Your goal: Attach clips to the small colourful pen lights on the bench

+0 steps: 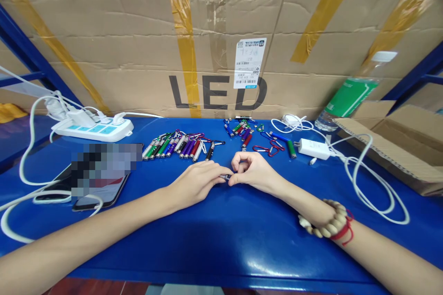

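Note:
My left hand (203, 179) is closed, knuckles up, around a mini flashlight (225, 177); only its small silvery and dark end shows past the fingertips. From the other side my right hand (255, 173) meets that end, thumb against it and index finger curled; its other fingers are partly hidden. Just behind the left knuckles lies a black mini flashlight (210, 152). A row of mini flashlights (169, 146) in several colours, with carabiner clips attached, stretches to the left. Beyond my right hand is a loose cluster of clips and flashlights (246, 139).
Phones (117, 189) and a white power strip (95, 130) with cables occupy the left. To the right are a white charger (314, 149), coiled cable, a green-labelled bottle (351, 97) and an open cardboard box (391, 152). A large carton (138, 55) stands along the blue table's back.

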